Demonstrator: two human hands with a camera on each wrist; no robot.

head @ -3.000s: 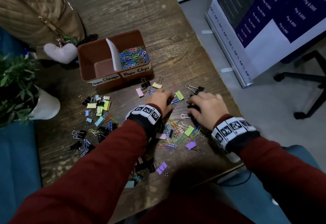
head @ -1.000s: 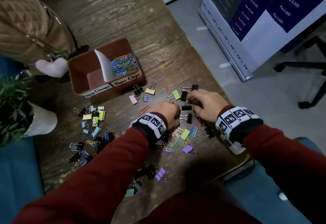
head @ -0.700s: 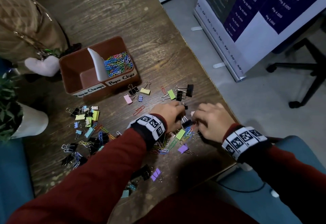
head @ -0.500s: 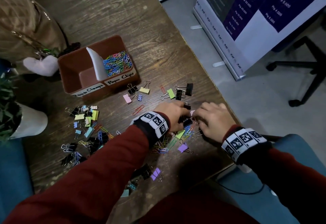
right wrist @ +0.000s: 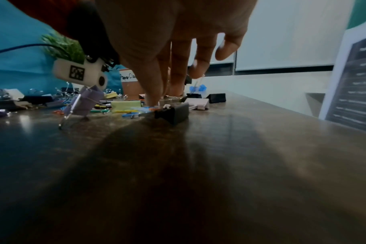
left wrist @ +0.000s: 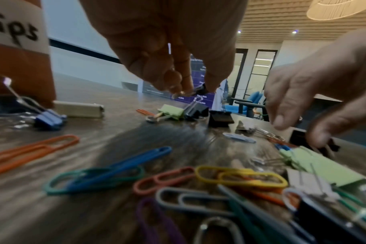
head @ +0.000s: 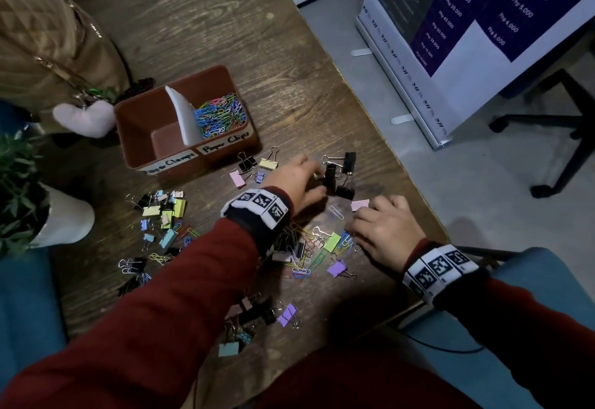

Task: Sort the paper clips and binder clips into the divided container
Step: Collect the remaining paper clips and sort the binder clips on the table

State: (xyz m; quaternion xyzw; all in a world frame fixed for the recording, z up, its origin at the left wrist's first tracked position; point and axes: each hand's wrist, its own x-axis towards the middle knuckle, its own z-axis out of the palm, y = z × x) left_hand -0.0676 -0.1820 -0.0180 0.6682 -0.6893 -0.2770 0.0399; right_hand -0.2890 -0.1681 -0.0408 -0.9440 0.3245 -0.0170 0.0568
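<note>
A brown divided container (head: 135, 138) stands at the back left, with coloured paper clips (head: 222, 115) in its right compartment, right of the white divider (head: 182, 115). My left hand (head: 297, 180) reaches forward to a group of black binder clips (head: 338, 176). In the left wrist view my left hand (left wrist: 195, 90) pinches a small black binder clip (left wrist: 201, 90) by thumb and fingers, just above the table. My right hand (head: 381, 226) arches over the near heap, its fingertips (right wrist: 155, 101) down on blue paper clips (right wrist: 140, 109) beside a black binder clip (right wrist: 174, 113). Whether it pinches one is hidden.
More clips lie scattered left (head: 161, 212), in the middle (head: 309, 254) and near the front edge (head: 257, 315). A potted plant (head: 61, 215) and a tan bag (head: 42, 38) with a heart charm (head: 85, 117) stand at the left. The table edge runs close on the right, beside a banner stand (head: 467, 38).
My left hand has moved forward from the middle heap to the black binder clips and taken hold of one. My right hand has stayed low over the near heap.
</note>
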